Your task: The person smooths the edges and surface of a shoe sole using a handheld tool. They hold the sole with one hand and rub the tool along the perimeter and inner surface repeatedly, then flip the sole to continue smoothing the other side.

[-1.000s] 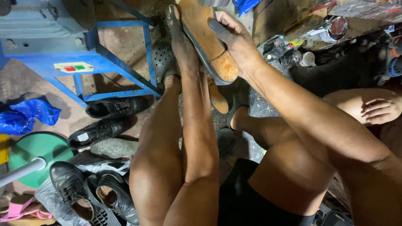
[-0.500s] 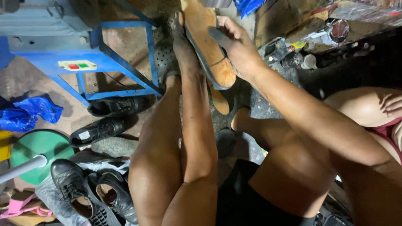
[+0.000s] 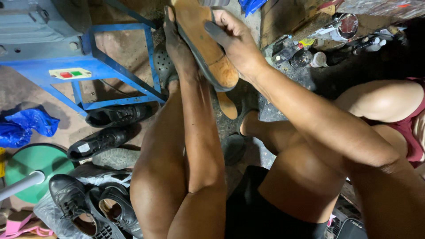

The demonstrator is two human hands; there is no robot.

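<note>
**Shoe sole braced between both hands**

Held at twelve o'clock, above the knees: tan shoe sole, tilted face-up for a clear look. Left hand flat along its far edge as backing; right hand curled over the near edge, thumb pressing. Black shoes parked at nine o'clock on the floor, beside the blue machine frame.

A worn, dusty concrete floor carries a blue metal machine stand at upper left. Black leather shoes lie beside it, near a green round base and crumpled blue plastic. Small bottles and jars clutter the dim upper right
</note>
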